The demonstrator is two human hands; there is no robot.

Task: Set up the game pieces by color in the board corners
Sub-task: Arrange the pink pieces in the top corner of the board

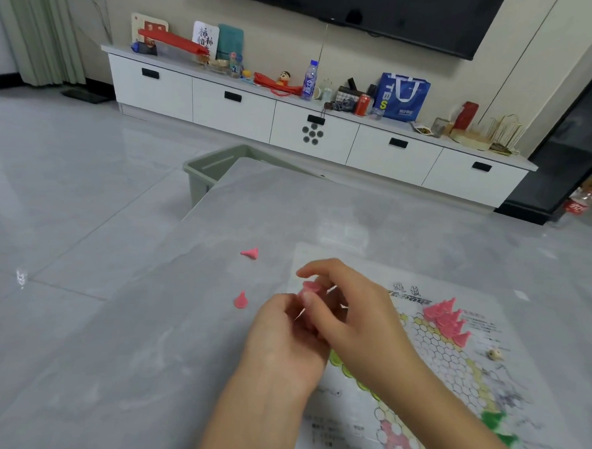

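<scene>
The board (pixel 428 359) is white, printed with a honeycomb of hexagons edged in yellow and green, with a pink patch at its near corner. Pink pieces (pixel 448 321) cluster on its far corner; two more pink cones (pixel 241 300) lie on the grey marbled table (pixel 182 321) left of the board. Green pieces (pixel 496 425) sit at the board's near right. A cream die (pixel 495 354) rests right of the board's pink cluster.

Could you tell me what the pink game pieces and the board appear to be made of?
Pink pieces: probably moulded plastic, judging by their uniform matte colour and cone shape. Board: likely a thin printed paper or plastic sheet, lying flat with a slight sheen; which one is unclear.
</scene>
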